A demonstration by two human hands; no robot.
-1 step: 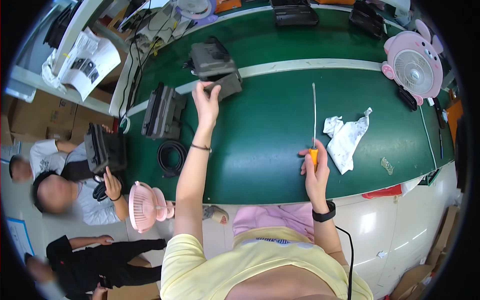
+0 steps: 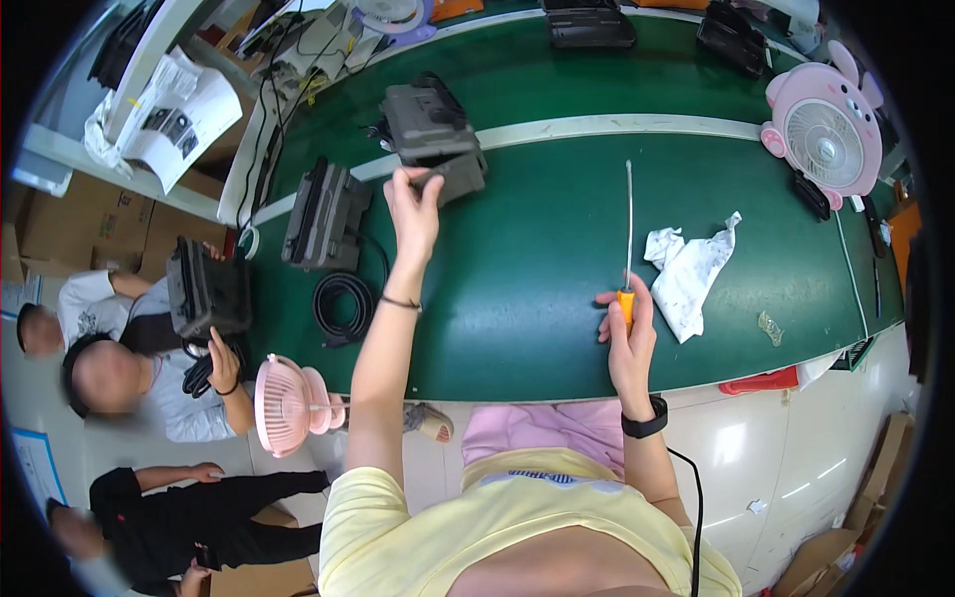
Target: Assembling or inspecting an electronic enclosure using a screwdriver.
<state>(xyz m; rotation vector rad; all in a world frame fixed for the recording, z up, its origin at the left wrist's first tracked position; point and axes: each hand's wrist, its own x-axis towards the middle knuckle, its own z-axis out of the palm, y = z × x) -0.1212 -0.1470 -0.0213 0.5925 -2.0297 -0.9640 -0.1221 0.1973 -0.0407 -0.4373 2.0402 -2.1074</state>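
Observation:
My left hand (image 2: 413,214) is closed at the near corner of a dark grey hard plastic case (image 2: 430,114), thumb and fingers gripping its near part. The case sits across the pale strip on the green table (image 2: 517,269). In my right hand (image 2: 632,338) is a screwdriver (image 2: 626,303) with an orange handle, its long thin metal shaft pointing to the far side of the table. A crumpled white cloth (image 2: 686,284) with dark specks lies just right of that hand.
Left of my arm are another dark case (image 2: 326,214), a coiled black cable (image 2: 343,308) and a pink fan (image 2: 288,403). A pink animal-shaped fan (image 2: 824,134) stands far right. More black cases (image 2: 587,25) lie at the back. A co-worker's hand (image 2: 224,363) holds a case at left.

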